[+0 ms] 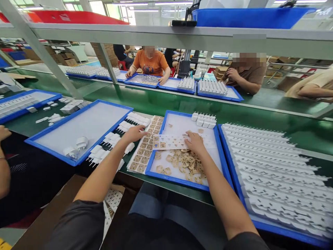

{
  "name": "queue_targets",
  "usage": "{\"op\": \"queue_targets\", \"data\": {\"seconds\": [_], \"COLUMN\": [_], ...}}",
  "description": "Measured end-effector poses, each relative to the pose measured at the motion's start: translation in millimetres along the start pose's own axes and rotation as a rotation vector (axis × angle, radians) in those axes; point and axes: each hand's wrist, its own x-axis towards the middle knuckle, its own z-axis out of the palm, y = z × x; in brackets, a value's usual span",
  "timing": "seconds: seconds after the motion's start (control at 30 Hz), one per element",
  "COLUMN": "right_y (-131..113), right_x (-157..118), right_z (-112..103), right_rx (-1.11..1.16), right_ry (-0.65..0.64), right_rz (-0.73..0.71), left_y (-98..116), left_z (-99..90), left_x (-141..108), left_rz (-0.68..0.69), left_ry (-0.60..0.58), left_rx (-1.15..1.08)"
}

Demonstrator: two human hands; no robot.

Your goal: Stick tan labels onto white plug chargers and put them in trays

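Note:
My right hand [195, 142] is over a white punched card strip [171, 141], fingers near its upper edge and thumb on its face, seeming to grip it. Two tan pieces remain at the strip's left end. The strip lies across a blue-rimmed tray [221, 158], above a heap of loose tan cut-out pieces [191, 162]. My left hand [134, 134] has its fingers stretched out beside a stack of sheets with tan pieces [142, 152]; nothing shows in it. White plug housings [112, 139] with pins lie under and left of my left forearm.
A large tray of white plug housings [275, 180] stands at right. At left, another tray [78, 125] holds two clear-wrapped items. A shelf [145, 33] crosses above the bench. A box of scrap sheets [114, 199] sits below. Co-workers sit opposite; an arm shows at left.

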Motion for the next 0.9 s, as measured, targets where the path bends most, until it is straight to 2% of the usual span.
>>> {"op": "queue_targets", "data": {"seconds": [0.07,0.17,0.27,0.37,0.43,0.5,0.7,0.9], "right_y": [0.7,-2.3,-14.7,-36.9,-52.3,-63.7,-67.6,-66.5], "right_x": [-2.1,-4.9,-6.6,-10.0,-13.5,-17.0,-20.6,-21.4], "right_z": [-0.8,-3.7,-7.1,-9.2,-8.9,-7.2,1.1,1.3], "right_rx": [0.003,0.003,0.053,0.262,0.405,0.466,0.366,0.354], "right_ry": [0.004,0.016,0.070,0.151,0.165,0.149,0.086,0.100], "right_rz": [0.008,0.011,-0.035,-0.251,-0.406,-0.498,-0.589,-0.622], "left_y": [34.0,54.7,53.7,51.9,53.9,57.1,66.6,79.1], "left_z": [18.9,33.5,36.8,38.1,39.9,42.1,48.2,51.2], "left_x": [1.9,1.5,-1.8,-8.2,-13.3,-18.3,-29.4,-32.6], "left_rz": [0.045,0.058,0.083,0.107,0.102,0.074,0.067,0.004], "left_ry": [-0.104,-0.169,-0.160,-0.120,-0.155,-0.239,-0.436,-0.384], "left_rx": [-0.049,-0.080,-0.107,-0.212,-0.383,-0.562,-0.814,-1.112]}}
